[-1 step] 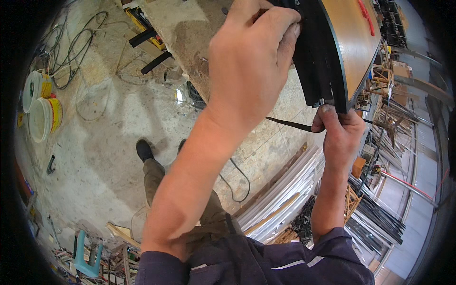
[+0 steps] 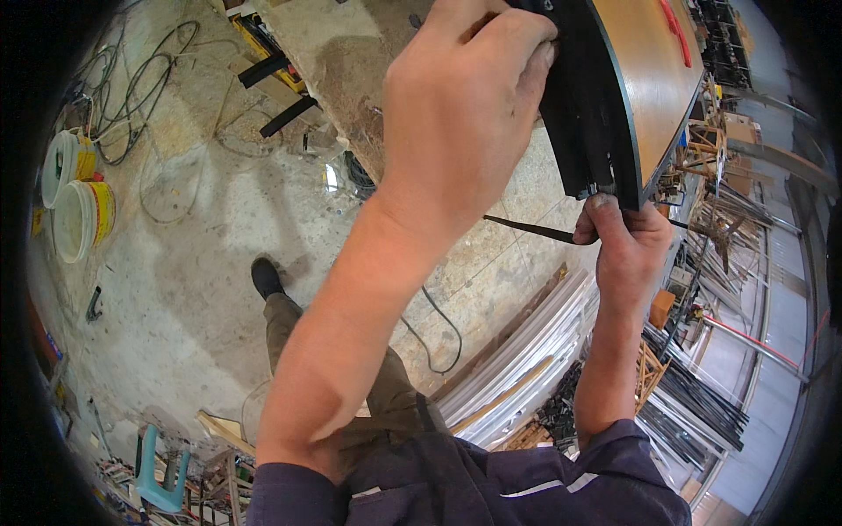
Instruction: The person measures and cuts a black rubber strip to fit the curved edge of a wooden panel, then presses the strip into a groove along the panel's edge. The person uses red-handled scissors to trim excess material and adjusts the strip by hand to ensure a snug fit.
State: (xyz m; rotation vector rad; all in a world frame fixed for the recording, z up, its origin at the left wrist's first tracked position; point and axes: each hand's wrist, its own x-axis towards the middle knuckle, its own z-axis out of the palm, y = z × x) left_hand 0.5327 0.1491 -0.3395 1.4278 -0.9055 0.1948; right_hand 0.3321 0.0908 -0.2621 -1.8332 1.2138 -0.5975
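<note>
Black profile (image 2: 589, 114) sits upper right along the curved-looking edge of a wood-faced panel (image 2: 653, 105); long axis runs up-down, lower end leaning right. Right hand (image 2: 630, 241) is at that lower end, thumb tip up against it, so the profile lies upward from this grip; same hand pinches a thin dark strip (image 2: 539, 231), which points left, crosswise to the profile. Left hand (image 2: 478, 96) is alongside the upper part, profile to its right; fingers curled at the edge, can't tell if gripping. Right hand is the nearer to the strip. Red piece (image 2: 677, 33) on panel; long white lengths (image 2: 517, 351) below, buckets (image 2: 83, 219) far left on concrete floor (image 2: 184, 289).
</note>
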